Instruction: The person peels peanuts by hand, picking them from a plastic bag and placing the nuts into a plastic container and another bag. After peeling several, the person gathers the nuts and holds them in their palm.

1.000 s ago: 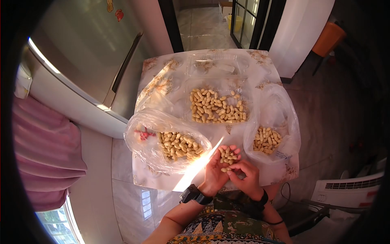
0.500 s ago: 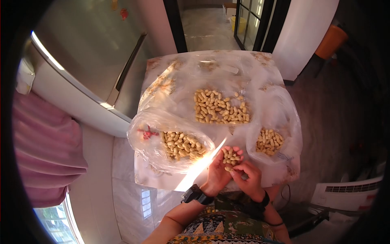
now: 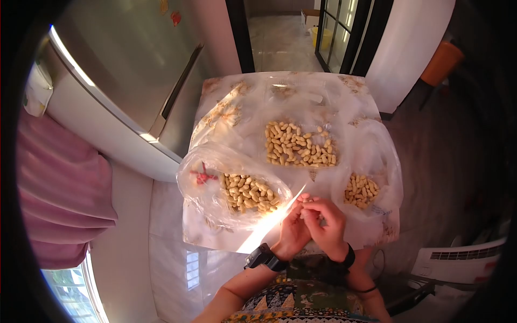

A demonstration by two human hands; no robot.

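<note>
Near the table's front edge, my left hand (image 3: 293, 231) is palm up, its palm largely covered by my right hand (image 3: 327, 225). The right fingers are bent together over the left palm; what they pinch is too small to name. Only a bit of what lies in the left hand shows between the fingers. Left of the hands, a clear plastic bag holds a peanut pile (image 3: 249, 192). Behind them, more peanuts (image 3: 297, 144) lie in a clear tray-like container, and a smaller peanut heap (image 3: 361, 190) sits in a bag at the right.
The table (image 3: 215, 97) has a flowered cover. A steel refrigerator (image 3: 145, 59) stands at the left, with a pink cloth (image 3: 64, 194) nearer. An orange bucket (image 3: 442, 63) is at the far right, a white appliance (image 3: 458, 261) at the lower right.
My right hand has moved up over my left palm, hiding the peanuts that showed there. The whole view has shifted slightly.
</note>
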